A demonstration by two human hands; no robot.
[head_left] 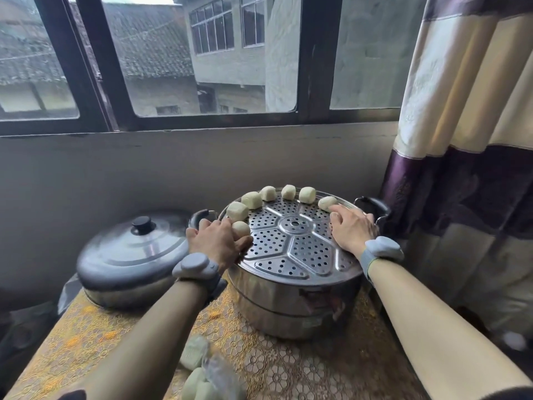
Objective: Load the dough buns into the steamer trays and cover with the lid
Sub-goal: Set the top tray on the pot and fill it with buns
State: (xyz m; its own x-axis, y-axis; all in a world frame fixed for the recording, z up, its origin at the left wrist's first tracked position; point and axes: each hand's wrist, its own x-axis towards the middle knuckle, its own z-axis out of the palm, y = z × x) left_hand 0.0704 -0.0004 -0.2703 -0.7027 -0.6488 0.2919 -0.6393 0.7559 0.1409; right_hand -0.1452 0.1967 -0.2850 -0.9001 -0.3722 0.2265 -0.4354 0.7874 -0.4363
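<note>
At the left of the frame a lid (132,249) with a black knob (142,225) sits on a wide pot (124,291), which stands on the yellow tablecloth (288,368). Just right of it the left hand (216,241) (a grey band on its wrist) reaches onto the left edge of the steamer tray (294,249). Its thumb and forefinger are curled round a small bun (241,228) that rests on the tray's holes. The tray tops a steel steamer (288,307) in the centre of the frame. A curved row of buns (268,193), five of them set close together, follows the tray's far rim from left to right. At the right end of that arc lies the last bun (326,202). The right hand (352,228) has bent fingertips on it, but whether they pinch it or only touch it I cannot tell. At bottom centre, blurred pale buns lie in a clear bag (202,370). A purple-and-cream curtain (461,140) hangs along the right edge.
</note>
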